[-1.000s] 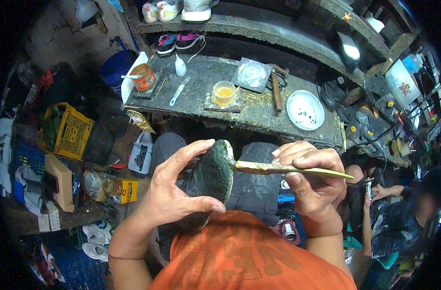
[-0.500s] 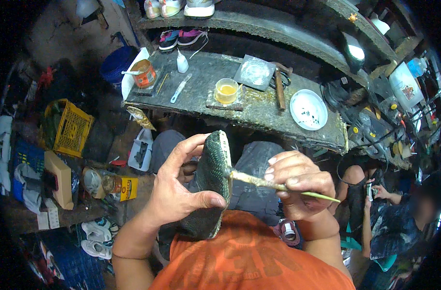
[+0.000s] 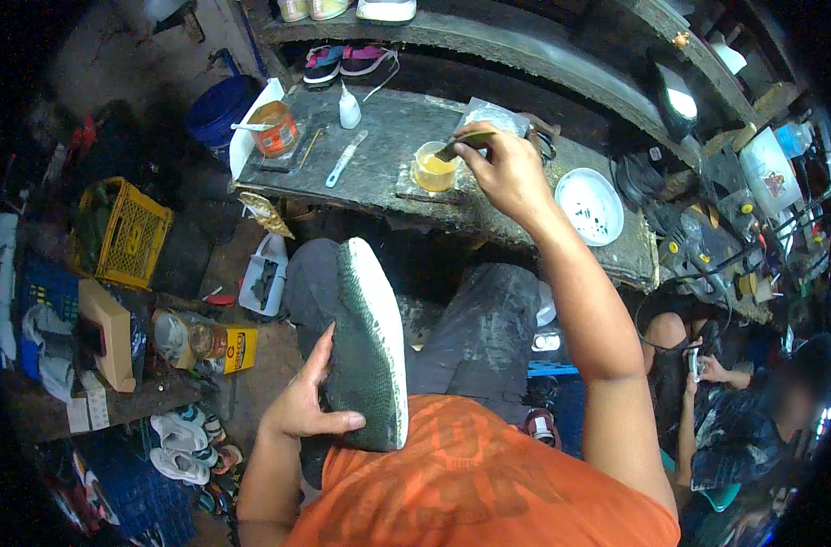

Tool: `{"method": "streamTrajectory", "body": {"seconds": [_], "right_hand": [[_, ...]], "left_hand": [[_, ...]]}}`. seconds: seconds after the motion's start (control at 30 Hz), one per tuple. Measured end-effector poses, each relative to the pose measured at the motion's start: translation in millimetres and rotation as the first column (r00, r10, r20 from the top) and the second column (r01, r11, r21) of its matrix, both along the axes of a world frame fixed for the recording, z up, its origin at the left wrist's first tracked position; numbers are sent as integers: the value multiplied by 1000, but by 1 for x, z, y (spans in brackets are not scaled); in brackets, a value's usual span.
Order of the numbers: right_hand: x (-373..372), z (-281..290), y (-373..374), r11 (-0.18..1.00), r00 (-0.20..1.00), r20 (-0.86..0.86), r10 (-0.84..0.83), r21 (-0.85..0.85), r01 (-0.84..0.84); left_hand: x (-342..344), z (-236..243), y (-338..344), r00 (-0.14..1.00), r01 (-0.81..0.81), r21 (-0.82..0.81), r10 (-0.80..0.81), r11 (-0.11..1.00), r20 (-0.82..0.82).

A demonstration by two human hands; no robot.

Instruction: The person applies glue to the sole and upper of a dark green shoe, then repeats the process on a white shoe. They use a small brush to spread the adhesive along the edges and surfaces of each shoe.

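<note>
**A knocked cup or a loaded brush could spoil this**

My left hand (image 3: 301, 398) holds the dark green shoe (image 3: 356, 365) near its lower end, above the grey trousers (image 3: 484, 333), pale sole edge facing right. I can't tell whether the legs support it; a slack grip could let it twist or slip. My right hand (image 3: 505, 169) pinches the brush (image 3: 470, 139) at the mouth of the cup (image 3: 433, 185), which stands on a small block (image 3: 413, 195) on the tabletop (image 3: 392, 137). A sideways bump could tip that cup and spill its amber liquid (image 3: 431, 166). Too much on the bristles could drip across the trousers or stain the shoe's upper.
</note>
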State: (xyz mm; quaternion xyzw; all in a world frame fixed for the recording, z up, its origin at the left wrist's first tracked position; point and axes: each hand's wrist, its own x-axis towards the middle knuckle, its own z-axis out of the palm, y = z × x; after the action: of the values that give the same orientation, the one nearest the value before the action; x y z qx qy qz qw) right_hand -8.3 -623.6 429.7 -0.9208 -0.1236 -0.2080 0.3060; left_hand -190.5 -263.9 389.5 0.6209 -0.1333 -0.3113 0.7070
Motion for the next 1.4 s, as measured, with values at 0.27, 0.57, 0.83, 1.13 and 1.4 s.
{"method": "streamTrajectory", "body": {"seconds": [0.27, 0.57, 0.83, 1.13, 1.4], "right_hand": [[40, -23, -12, 953, 982, -182, -44, 289, 96], [10, -29, -7, 703, 922, -357, 152, 695, 153], [-7, -32, -17, 582, 945, -315, 88, 786, 209], [-101, 21, 13, 265, 969, 17, 247, 960, -85], [-142, 44, 34, 434, 988, 102, 119, 889, -144]], "left_hand": [[19, -2, -2, 897, -434, -285, 439, 855, -49], [52, 10, -8, 819, -514, -34, 502, 857, 277], [50, 21, -13, 863, -420, -50, 415, 906, 288], [43, 32, -34, 947, -290, -180, 309, 940, 91], [33, 46, -45, 955, -241, -171, 265, 955, 131]]}}
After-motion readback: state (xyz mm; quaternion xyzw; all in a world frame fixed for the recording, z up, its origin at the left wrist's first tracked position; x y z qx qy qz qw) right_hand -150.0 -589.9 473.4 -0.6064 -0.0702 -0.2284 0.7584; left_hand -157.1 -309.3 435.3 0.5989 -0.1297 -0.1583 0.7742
